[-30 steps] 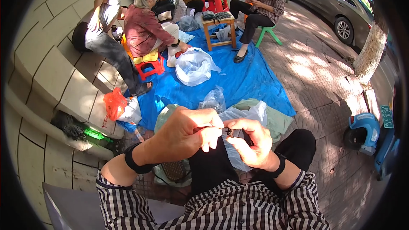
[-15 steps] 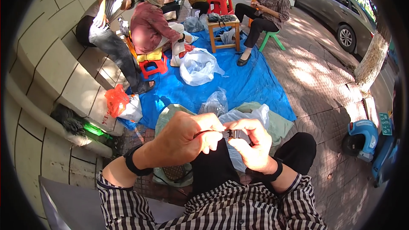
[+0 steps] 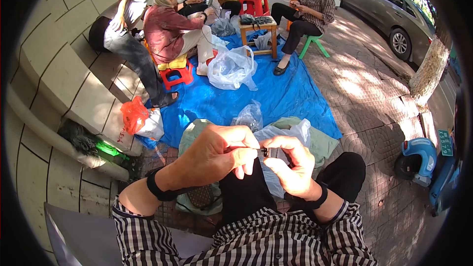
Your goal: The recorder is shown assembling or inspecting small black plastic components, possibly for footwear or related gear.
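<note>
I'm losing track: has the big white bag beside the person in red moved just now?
Yes: the white bag has shifted up the picture, judged against the wooden stool.

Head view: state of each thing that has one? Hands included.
Left hand: pinched, small dark part at fingertips
Right hand: pinched on the part
Small dark part: held up between the hands
Large translucent bag: puffed out on the tarp
Blue tarp: spread out, wrinkled
Low red stool: sat on
Green stool: sat on
Wooden stool: upright, loaded
</note>
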The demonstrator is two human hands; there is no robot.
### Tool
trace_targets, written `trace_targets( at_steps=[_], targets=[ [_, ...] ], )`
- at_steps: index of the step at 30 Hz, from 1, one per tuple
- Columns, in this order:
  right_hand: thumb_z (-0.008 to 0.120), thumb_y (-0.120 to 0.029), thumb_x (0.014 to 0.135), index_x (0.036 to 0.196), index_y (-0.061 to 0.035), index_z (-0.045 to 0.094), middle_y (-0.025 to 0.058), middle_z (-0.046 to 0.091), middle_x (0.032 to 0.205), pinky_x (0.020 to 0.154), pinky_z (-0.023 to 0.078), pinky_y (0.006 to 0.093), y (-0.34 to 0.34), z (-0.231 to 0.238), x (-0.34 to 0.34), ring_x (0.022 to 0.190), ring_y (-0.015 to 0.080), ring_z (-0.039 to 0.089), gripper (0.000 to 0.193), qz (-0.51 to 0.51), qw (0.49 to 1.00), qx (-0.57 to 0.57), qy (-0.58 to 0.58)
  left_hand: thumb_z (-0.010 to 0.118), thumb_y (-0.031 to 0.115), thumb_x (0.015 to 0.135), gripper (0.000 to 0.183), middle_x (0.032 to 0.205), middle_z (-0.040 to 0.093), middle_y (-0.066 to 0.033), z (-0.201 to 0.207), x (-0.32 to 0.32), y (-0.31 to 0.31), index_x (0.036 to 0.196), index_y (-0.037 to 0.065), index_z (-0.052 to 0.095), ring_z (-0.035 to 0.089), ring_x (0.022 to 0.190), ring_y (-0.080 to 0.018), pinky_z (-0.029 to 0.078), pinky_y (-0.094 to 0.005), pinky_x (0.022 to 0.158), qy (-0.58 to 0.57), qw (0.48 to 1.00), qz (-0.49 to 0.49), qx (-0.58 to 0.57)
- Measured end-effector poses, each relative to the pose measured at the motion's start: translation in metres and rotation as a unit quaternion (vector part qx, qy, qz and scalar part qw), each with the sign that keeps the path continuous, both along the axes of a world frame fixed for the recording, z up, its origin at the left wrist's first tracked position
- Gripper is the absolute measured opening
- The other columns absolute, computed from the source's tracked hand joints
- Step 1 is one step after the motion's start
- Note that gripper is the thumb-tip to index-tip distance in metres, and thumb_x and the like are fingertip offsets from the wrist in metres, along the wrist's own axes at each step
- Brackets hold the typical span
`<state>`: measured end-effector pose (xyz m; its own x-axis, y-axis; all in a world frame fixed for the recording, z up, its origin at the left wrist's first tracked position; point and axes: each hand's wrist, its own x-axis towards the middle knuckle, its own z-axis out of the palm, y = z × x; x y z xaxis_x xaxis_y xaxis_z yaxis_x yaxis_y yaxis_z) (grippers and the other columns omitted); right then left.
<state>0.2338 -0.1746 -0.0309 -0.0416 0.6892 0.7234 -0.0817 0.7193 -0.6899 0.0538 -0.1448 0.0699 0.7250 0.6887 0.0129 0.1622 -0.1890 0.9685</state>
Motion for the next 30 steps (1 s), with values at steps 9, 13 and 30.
trace_targets(
  at_steps=[9, 13, 30],
  targets=[
    [0.063, -0.001, 0.08, 0.102, 0.0008, 0.053, 0.0188, 0.064, 0.097, 0.062, 0.052, 0.0261, 0.001, -0.006, -0.005, 0.076, 0.0219, 0.066, 0.024, -0.046, 0.992, 0.118, -0.02, 0.052, 0.001, 0.086, 0.007, 0.065, 0.06, -0.0053, 0.003, 0.003, -0.003, 0.081, -0.001, 0.056, 0.057, 0.057, -0.0081, 0.047, -0.0224, 0.052, 0.033, 0.997, 0.016, 0.063],
    [0.061, 0.003, 0.08, 0.098, 0.0011, 0.052, 0.0207, 0.063, 0.099, 0.057, 0.051, 0.0242, 0.0, -0.003, -0.004, 0.064, 0.0167, 0.064, 0.021, -0.039, 0.991, 0.129, -0.015, 0.052, 0.002, 0.086, 0.008, 0.064, 0.06, -0.0051, 0.004, 0.004, -0.006, 0.081, -0.001, 0.056, 0.057, 0.057, -0.0084, 0.047, -0.0228, 0.051, 0.032, 0.996, 0.023, 0.077],
    [0.062, 0.005, 0.079, 0.104, 0.0014, 0.047, 0.0216, 0.062, 0.094, 0.076, 0.051, 0.0372, -0.004, -0.01, -0.006, 0.088, 0.0307, 0.064, 0.029, -0.028, 0.992, 0.101, 0.071, 0.051, 0.001, 0.089, 0.007, 0.071, 0.061, -0.0094, 0.003, 0.01, -0.005, 0.089, -0.004, 0.054, 0.061, 0.06, -0.0138, 0.051, -0.0252, 0.055, 0.007, 0.995, -0.013, 0.098]
  ],
)
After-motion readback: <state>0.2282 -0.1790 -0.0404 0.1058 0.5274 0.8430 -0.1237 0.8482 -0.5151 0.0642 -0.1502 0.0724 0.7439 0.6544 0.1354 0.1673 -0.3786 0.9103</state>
